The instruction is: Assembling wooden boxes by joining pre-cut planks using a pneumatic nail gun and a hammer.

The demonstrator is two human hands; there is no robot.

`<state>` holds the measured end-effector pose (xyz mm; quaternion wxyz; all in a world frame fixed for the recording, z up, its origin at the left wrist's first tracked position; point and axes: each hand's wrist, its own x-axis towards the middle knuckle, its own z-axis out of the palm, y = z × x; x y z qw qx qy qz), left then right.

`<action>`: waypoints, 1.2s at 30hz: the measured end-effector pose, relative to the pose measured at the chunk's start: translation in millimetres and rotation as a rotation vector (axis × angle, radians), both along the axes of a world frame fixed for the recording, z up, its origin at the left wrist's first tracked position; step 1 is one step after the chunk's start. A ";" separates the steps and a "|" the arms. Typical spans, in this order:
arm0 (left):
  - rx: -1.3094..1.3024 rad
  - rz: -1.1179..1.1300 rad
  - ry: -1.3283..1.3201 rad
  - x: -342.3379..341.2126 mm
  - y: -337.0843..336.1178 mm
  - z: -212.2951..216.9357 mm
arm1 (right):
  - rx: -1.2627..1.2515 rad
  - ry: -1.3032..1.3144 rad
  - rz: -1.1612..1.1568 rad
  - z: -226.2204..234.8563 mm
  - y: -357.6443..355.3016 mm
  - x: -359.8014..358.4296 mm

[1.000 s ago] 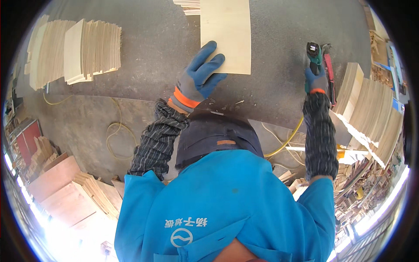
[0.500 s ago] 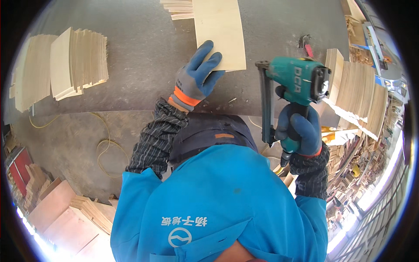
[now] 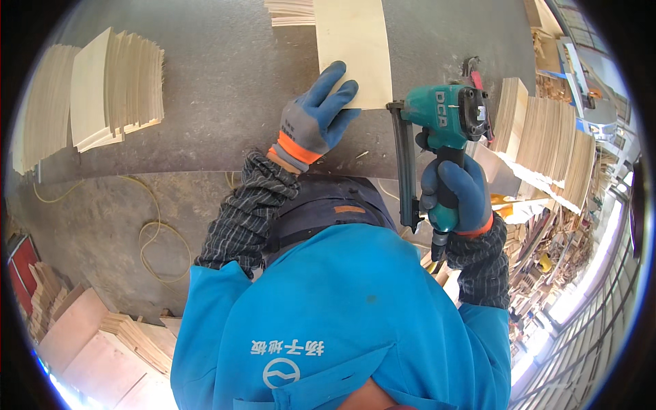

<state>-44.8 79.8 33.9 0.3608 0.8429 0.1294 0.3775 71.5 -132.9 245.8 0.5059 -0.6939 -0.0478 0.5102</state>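
Note:
My left hand (image 3: 309, 123), in a grey and blue glove with an orange cuff, rests at the near left corner of a pale thin wooden board (image 3: 357, 55). Its fingers are spread, with the fingertips on the board and the thumb along the near edge. In my gloved right hand (image 3: 465, 195) is a green pneumatic staple gun (image 3: 441, 113), gripped by its dark handle. The gun's long dark magazine points down toward me. Its nose hangs just right of the board's near right corner, and I cannot tell whether they touch.
Stacks of thin wooden sheets stand on the dark table (image 3: 225, 89): a left stack (image 3: 116, 89), a right stack (image 3: 543, 140) and a far stack (image 3: 292, 12). A small red-handled tool (image 3: 476, 76) lies beyond the gun. A yellow hose (image 3: 160, 222) coils on the floor.
The staple gun has moved left, closer to the board. My left hand and the board have shifted slightly right in the picture. The whole view has turned a little.

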 end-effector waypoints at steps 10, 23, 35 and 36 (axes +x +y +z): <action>0.016 -0.001 -0.010 0.0 -0.3 -3.2 | -0.029 -0.016 -0.046 -2.3 -0.9 -1.4; 0.025 0.028 -0.023 -1.6 -1.5 -3.0 | -0.056 -0.048 0.004 -4.2 0.4 -1.9; -0.030 -0.013 -0.017 -7.2 0.6 5.0 | 0.096 -0.049 -0.187 16.1 -11.7 -19.7; -0.028 -0.049 0.024 -7.9 1.0 7.9 | 0.135 -0.044 -0.190 17.4 -12.6 -19.9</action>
